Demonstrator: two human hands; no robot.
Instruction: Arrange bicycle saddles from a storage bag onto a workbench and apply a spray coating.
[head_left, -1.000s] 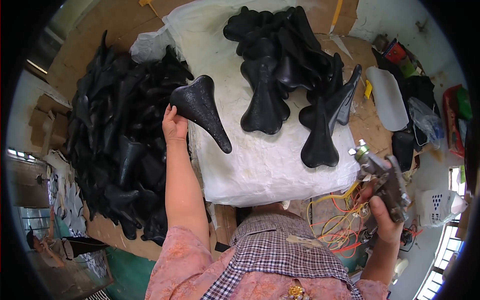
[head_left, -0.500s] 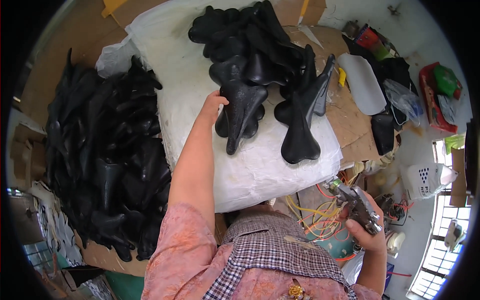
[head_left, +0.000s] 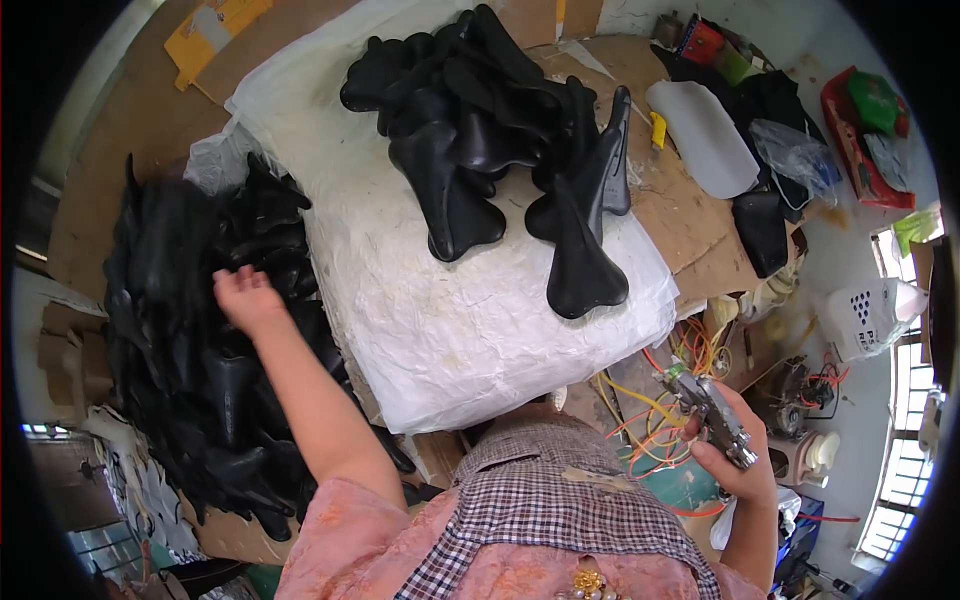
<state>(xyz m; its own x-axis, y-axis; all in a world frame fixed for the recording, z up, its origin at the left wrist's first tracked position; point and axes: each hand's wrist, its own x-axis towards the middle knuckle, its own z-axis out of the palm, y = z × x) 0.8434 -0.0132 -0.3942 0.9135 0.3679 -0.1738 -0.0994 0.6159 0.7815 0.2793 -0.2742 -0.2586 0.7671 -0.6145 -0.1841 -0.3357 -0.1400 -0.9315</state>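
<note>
My left hand (head_left: pixel 250 298) is over the large heap of black bicycle saddles (head_left: pixel 230 375) at the left. Its fingers are spread, with nothing in them. A blurred black saddle (head_left: pixel 165 235) lies or moves just beyond the fingertips. More black saddles (head_left: pixel 500 135) are piled on a white-covered pad (head_left: pixel 450 330) in front of me. One saddle (head_left: pixel 580 255) points its wide end toward me at that pile's near right. At the lower right, my right hand (head_left: pixel 740 450) is closed around a gun-shaped metal air tool (head_left: pixel 708 410) with a green part at its end.
Orange and yellow hoses (head_left: pixel 650 425) hang beside the pad, near my right hand. Brown cardboard (head_left: pixel 660 215) borders the pad on the right, with a pale rounded panel (head_left: pixel 705 140) and a yellow tube (head_left: pixel 658 131) on it. A red tray (head_left: pixel 850 140) stands farther right.
My left hand has moved from a saddle at the front of the pad to the left heap. That saddle is gone from the pad. My right hand still holds the tool.
</note>
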